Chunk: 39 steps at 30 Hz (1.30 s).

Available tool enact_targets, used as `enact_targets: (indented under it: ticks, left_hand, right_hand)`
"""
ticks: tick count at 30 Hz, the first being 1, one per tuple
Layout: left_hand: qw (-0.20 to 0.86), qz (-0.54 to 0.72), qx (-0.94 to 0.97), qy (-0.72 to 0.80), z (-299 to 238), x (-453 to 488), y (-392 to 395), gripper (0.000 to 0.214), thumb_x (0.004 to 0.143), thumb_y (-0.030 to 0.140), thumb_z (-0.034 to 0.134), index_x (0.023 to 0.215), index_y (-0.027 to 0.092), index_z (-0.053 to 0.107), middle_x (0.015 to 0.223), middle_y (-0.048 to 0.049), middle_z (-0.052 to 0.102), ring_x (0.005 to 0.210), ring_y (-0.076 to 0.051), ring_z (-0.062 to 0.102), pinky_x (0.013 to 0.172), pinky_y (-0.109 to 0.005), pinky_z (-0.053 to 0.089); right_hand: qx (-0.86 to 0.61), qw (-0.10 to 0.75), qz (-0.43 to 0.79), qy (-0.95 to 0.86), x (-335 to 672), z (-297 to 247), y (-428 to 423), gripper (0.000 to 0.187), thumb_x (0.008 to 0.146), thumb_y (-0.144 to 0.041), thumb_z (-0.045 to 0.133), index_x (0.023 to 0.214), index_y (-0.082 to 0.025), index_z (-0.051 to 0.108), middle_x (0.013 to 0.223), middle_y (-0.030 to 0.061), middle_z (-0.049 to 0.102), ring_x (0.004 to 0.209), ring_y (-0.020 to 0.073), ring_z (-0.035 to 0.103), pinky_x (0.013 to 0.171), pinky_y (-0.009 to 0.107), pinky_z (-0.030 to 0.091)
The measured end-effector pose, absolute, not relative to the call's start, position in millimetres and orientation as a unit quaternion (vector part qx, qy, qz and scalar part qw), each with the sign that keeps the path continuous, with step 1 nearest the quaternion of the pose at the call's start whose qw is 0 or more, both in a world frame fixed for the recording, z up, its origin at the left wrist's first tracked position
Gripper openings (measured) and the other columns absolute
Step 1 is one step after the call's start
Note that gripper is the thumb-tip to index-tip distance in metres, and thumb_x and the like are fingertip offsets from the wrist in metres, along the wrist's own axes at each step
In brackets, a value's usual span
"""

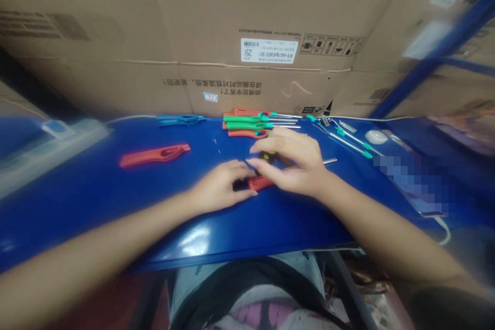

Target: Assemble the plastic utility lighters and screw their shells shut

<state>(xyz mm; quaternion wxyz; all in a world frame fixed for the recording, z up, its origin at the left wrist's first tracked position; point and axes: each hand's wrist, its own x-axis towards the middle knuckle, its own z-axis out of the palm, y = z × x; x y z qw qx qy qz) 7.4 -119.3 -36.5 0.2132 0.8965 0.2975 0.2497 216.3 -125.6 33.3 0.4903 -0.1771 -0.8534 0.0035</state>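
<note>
My left hand (222, 185) is closed around the near end of a red long-nosed lighter (260, 182) low over the blue table. Just above that lighter, my right hand (297, 162) has its fingers curled round a small black tool with a yellow round end (266, 156), perhaps a screwdriver; the rest of it is hidden. A thin metal tube (330, 161) sticks out beyond the right hand. Behind the hands lies a group of red and green long-nosed lighters (243, 125). One more red handle (154, 155) rests to the left.
Blue handle pieces (180, 119) lie at the back left. Metal tubes with teal ends (344, 136) lie at the back right, near a white rounded object (376, 137) and a pixelated phone with a cable (419, 185). A big cardboard box (135, 56) walls off the back.
</note>
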Motion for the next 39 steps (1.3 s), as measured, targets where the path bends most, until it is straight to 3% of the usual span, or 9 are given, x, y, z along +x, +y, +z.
enact_targets:
  ticks: [3,6,8,13,19,22,30,34,39]
  left_hand:
    - [0.213,0.253,0.896,0.296,-37,8,-119,0.027,0.087,0.034,0.074,0.109,0.02,0.072,0.104,-0.0071,0.072,0.098,-0.025,0.067,0.089,-0.039,0.052]
    - [0.222,0.25,0.895,0.296,-38,7,-118,0.029,0.088,0.037,0.073,0.111,0.019,0.072,0.108,-0.0079,0.071,0.1,-0.025,0.066,0.092,-0.039,0.052]
    - [0.223,0.253,0.895,0.291,-37,7,-118,0.028,0.088,0.037,0.072,0.109,0.018,0.072,0.107,-0.0079,0.071,0.101,-0.024,0.065,0.093,-0.038,0.051]
    - [0.218,0.251,0.9,0.281,-37,7,-117,0.026,0.089,0.038,0.071,0.104,0.017,0.072,0.104,-0.0088,0.071,0.1,-0.024,0.065,0.091,-0.037,0.051]
    - [0.209,0.261,0.906,0.26,-41,6,-115,0.028,0.09,0.034,0.07,0.112,0.016,0.072,0.101,-0.0083,0.072,0.095,-0.023,0.064,0.09,-0.035,0.05]
    - [0.197,0.262,0.91,0.255,-42,6,-116,0.03,0.092,0.034,0.067,0.115,0.015,0.072,0.108,-0.0101,0.072,0.103,-0.024,0.063,0.094,-0.037,0.049]
    - [0.176,0.255,0.915,0.257,-41,8,-118,0.036,0.085,0.034,0.073,0.116,0.015,0.069,0.114,-0.0112,0.069,0.104,-0.026,0.061,0.094,-0.038,0.048]
    - [0.154,0.247,0.93,0.226,-43,7,-117,0.042,0.09,0.043,0.069,0.122,0.014,0.067,0.117,-0.0124,0.068,0.101,-0.026,0.06,0.092,-0.038,0.047]
    - [0.15,0.236,0.931,0.236,-42,5,-115,0.035,0.094,0.039,0.065,0.118,0.014,0.069,0.109,-0.0124,0.069,0.102,-0.026,0.06,0.09,-0.036,0.046]
  right_hand:
    - [-0.191,0.469,0.001,-0.862,218,33,-125,0.019,0.096,-0.027,0.061,0.111,-0.02,0.069,0.097,0.0062,0.075,0.088,0.0169,0.071,0.08,0.03,0.059]
    - [-0.19,0.424,0.072,-0.883,219,34,-126,0.039,0.1,-0.021,0.046,0.138,-0.019,0.055,0.124,0.011,0.071,0.111,0.0197,0.069,0.097,0.037,0.056]
    - [-0.185,0.406,0.112,-0.888,219,33,-127,0.045,0.1,-0.019,0.043,0.145,-0.018,0.048,0.131,0.0122,0.067,0.113,0.0196,0.069,0.099,0.037,0.056]
    - [-0.181,0.418,0.061,-0.888,218,25,-128,0.043,0.096,-0.018,0.053,0.138,-0.023,0.056,0.124,0.0072,0.072,0.101,0.0185,0.073,0.089,0.031,0.06]
    - [-0.192,0.439,-0.037,-0.877,215,25,-128,0.038,0.09,-0.022,0.068,0.127,-0.027,0.064,0.109,0.004,0.077,0.08,0.0175,0.075,0.077,0.028,0.061]
    - [-0.211,0.452,-0.061,-0.865,215,22,-127,0.038,0.088,-0.023,0.07,0.126,-0.028,0.065,0.104,0.0028,0.078,0.066,0.0157,0.071,0.068,0.028,0.059]
    - [-0.203,0.459,-0.054,-0.863,214,13,-128,0.04,0.09,-0.025,0.067,0.13,-0.027,0.062,0.102,0.0047,0.077,0.072,0.0198,0.073,0.071,0.032,0.06]
    - [-0.177,0.454,-0.043,-0.872,213,12,-128,0.043,0.092,-0.023,0.064,0.134,-0.027,0.057,0.102,0.0058,0.076,0.081,0.021,0.074,0.073,0.032,0.061]
    - [-0.165,0.47,-0.001,-0.867,212,3,-125,0.044,0.09,-0.019,0.065,0.134,-0.025,0.057,0.105,0.0072,0.074,0.085,0.0201,0.074,0.075,0.032,0.063]
